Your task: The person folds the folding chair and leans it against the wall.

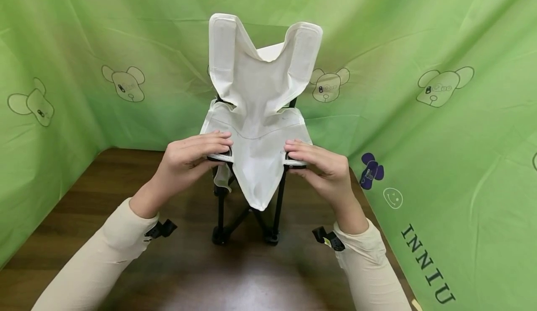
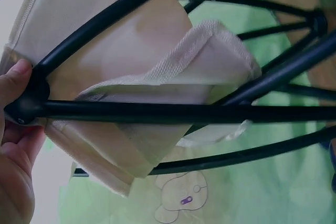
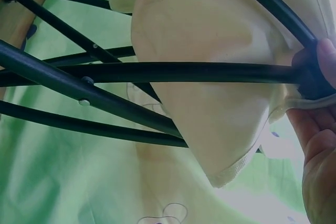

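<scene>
A small folding chair with a white fabric seat (image 1: 258, 162) and black tube legs (image 1: 280, 203) stands upright in the middle of the head view. My left hand (image 1: 193, 155) grips its front left corner, fingers over the top and thumb below. At the front right corner my right hand (image 1: 320, 164) holds on the same way. Between them the cloth's front edge hangs down in a point. Two flaps of the white back (image 1: 262, 78) stand up behind. In the left wrist view, the thumb (image 2: 20, 72) lies against the black corner joint (image 2: 29, 100). Loose cloth (image 2: 210, 51) hangs among the tubes there.
Green curtains (image 1: 168, 36) printed with bear heads enclose the back and sides. The chair's feet (image 1: 220, 235) rest on a dark wooden surface (image 1: 126, 176). Each wrist wears a small black camera, such as the left one (image 1: 161, 228).
</scene>
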The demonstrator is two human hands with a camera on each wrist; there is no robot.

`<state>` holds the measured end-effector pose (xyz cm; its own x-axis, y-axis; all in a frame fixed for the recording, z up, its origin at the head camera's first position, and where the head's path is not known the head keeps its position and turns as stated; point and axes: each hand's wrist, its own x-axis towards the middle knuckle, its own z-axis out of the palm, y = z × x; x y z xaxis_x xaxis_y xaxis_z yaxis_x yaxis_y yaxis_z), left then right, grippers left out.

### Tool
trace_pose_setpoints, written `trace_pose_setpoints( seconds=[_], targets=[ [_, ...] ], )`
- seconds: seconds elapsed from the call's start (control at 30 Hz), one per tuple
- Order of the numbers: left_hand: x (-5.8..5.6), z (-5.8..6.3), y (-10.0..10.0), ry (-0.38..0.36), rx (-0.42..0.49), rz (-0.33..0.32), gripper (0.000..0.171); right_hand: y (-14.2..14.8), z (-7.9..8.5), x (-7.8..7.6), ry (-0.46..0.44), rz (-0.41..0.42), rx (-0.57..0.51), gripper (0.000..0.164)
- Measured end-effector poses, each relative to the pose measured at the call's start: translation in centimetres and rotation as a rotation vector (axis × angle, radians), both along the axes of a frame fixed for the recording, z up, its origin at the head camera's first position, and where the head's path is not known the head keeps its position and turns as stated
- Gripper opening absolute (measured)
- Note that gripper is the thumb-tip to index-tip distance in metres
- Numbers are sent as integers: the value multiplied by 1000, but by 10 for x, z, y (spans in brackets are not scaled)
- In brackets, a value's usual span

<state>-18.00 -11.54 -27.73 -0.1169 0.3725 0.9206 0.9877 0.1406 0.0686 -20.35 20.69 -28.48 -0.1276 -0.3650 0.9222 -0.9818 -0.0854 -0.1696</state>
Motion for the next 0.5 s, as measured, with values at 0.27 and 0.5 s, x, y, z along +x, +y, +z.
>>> trace_pose_setpoints(
  seconds=[0.27, 0.5],
  targets=[
    [-5, 0, 2, -38, 33, -54, 42, -5, 3, -2, -19, 29, 2, 37],
    [-8, 3, 4, -31, 12, -42, 40, -6, 3, -3, -14, 2, 0, 29]
  ],
)
